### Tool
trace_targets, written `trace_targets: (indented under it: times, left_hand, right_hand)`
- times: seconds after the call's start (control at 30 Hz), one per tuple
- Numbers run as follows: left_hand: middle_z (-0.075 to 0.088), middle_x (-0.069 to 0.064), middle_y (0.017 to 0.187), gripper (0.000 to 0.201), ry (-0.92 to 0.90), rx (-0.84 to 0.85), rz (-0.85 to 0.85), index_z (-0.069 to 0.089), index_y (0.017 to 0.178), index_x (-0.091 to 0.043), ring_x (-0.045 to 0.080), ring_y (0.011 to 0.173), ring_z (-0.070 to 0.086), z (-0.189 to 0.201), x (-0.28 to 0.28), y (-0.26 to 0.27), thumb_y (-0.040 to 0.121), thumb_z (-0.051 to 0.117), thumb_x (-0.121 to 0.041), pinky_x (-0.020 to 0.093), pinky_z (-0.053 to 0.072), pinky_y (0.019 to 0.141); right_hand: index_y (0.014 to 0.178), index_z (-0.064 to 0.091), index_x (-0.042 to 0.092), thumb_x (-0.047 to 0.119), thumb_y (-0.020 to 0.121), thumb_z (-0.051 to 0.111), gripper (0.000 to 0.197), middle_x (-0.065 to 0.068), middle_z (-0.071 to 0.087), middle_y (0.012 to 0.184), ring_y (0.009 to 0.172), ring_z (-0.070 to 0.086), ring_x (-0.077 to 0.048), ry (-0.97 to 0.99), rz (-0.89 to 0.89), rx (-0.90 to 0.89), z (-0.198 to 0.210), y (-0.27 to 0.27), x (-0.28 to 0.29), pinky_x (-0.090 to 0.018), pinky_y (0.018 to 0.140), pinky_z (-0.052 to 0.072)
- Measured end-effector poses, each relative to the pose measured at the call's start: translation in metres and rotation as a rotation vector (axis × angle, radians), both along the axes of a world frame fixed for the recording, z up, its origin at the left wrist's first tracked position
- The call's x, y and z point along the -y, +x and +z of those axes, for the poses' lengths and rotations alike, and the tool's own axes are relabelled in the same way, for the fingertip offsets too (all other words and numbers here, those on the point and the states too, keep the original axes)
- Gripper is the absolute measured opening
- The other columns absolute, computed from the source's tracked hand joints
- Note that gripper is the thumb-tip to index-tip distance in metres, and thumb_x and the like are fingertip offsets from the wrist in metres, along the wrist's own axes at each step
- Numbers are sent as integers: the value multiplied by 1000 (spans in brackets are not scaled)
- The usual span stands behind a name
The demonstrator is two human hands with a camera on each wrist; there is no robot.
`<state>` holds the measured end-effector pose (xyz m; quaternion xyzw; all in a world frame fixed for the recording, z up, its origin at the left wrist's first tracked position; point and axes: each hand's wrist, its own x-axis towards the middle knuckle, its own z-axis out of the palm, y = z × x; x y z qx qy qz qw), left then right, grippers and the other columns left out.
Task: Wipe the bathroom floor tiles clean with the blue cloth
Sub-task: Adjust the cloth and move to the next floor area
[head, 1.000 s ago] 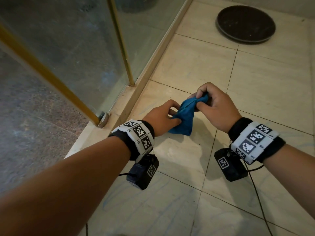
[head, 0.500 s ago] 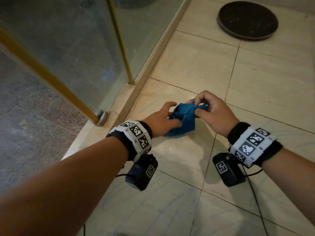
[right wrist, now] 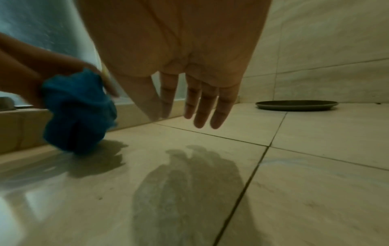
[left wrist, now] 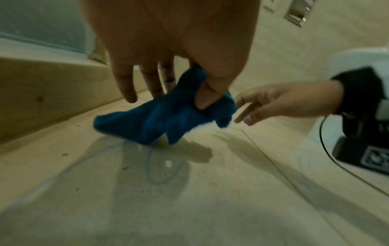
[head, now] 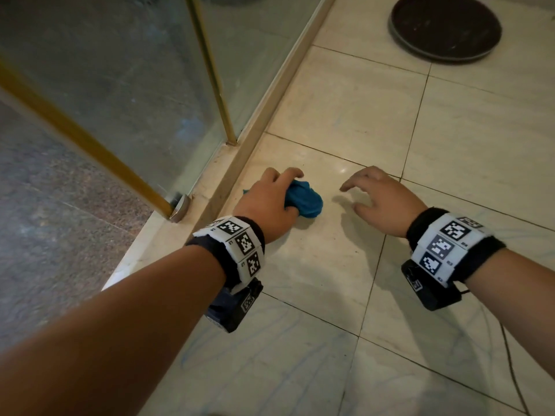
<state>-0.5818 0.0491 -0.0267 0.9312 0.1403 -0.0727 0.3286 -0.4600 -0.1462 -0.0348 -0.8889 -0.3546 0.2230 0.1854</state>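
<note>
The bunched blue cloth touches the beige floor tile beside the shower curb. My left hand grips it, thumb and fingers curled round the wad. From the left wrist the blue cloth hangs pinched under the thumb, its lower end on the floor tile. My right hand hovers just above the tile to the right of the cloth, fingers loose and spread, holding nothing. From the right wrist the right hand hangs over the floor tile with the blue cloth at left.
A raised stone curb and glass shower panels with gold frames run along the left. A dark round tray lies on the floor at the far right. Faint blue scribble marks show on the near tiles.
My right hand has let go of the cloth and moved away to the right. My left hand has carried the cloth down and left onto the tile near the curb.
</note>
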Motion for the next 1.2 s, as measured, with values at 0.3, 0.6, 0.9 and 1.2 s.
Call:
trace_targets:
  times: [0.3,0.6,0.9,1.2]
  left_hand:
    - [31,3,132,47,237,-90,-183,43,134,-25,25,123,36,-34,24,-8,93,54,-46,37,34,105]
    - [-7,11,161,66,258,-352,-393,8,154,-15,24,149,0,-51,21,22,100,45,-13,33,5,119]
    - [-15,15,160,66,169,-296,-156,2,153,-35,30,148,-9,-51,19,22,100,41,-37,42,-1,119]
    - [5,14,161,67,152,-227,-16,8,153,-13,29,147,14,-58,-8,32,99,46,-13,36,15,118]
  right_hand:
    - [150,10,24,53,92,39,70,-5,-1,159,145,7,-25,-371,-26,120,-37,7,-16,-41,115,19]
    - [150,-1,25,65,87,33,82,-4,-8,158,146,-1,-25,-371,-46,159,-57,-3,-16,-45,116,10]
    - [149,-1,26,68,86,31,83,-4,-10,158,145,-4,-25,-357,-53,174,-60,-4,-15,-46,116,8]
    - [150,-1,25,65,87,33,82,-4,-9,158,146,-3,-25,-341,-49,167,-59,-5,-15,-46,117,6]
